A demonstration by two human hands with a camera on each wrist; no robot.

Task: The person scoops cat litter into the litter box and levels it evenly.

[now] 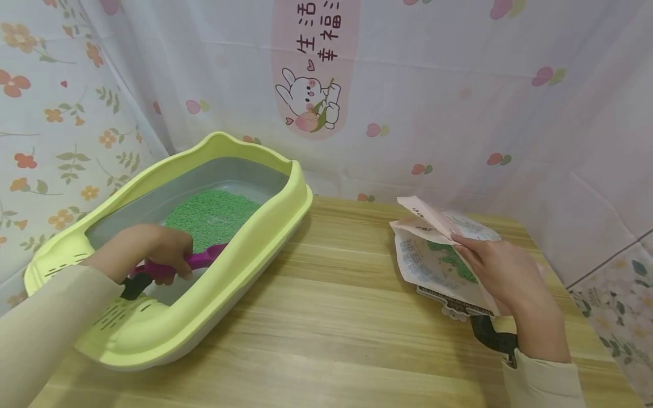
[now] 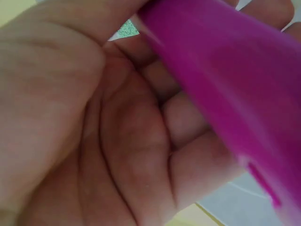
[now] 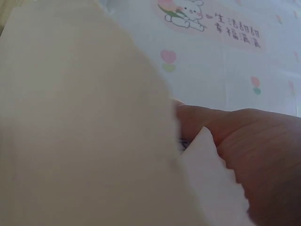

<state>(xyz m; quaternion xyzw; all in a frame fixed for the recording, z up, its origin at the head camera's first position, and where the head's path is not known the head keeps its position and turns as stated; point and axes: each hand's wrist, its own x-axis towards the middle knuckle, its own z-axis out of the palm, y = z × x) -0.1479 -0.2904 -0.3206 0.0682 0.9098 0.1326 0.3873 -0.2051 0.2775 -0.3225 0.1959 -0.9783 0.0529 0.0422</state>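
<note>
On the left stands a litter box with a yellow-green rim [image 1: 265, 226] and grey inside, with green litter granules [image 1: 211, 218] heaped toward its far end. My left hand [image 1: 165, 249] reaches over the near end and holds a purple litter scoop [image 1: 206, 258] by its handle, the fingers curled under it in the left wrist view. The scoop's far end is hidden behind the rim. At the right, my right hand [image 1: 502, 275] pinches the upper edge of a printed paper bag [image 1: 415, 260]. Green granules [image 1: 454, 260] show inside its mouth; its serrated edge [image 3: 235, 183] shows close up.
Both stand on a wood-grain table [image 1: 331, 317]. A white curtain [image 1: 428, 113] with a rabbit print hangs behind, and a flowered cloth [image 1: 46, 102] hangs at the left. A dark strap [image 1: 492, 337] circles my right wrist.
</note>
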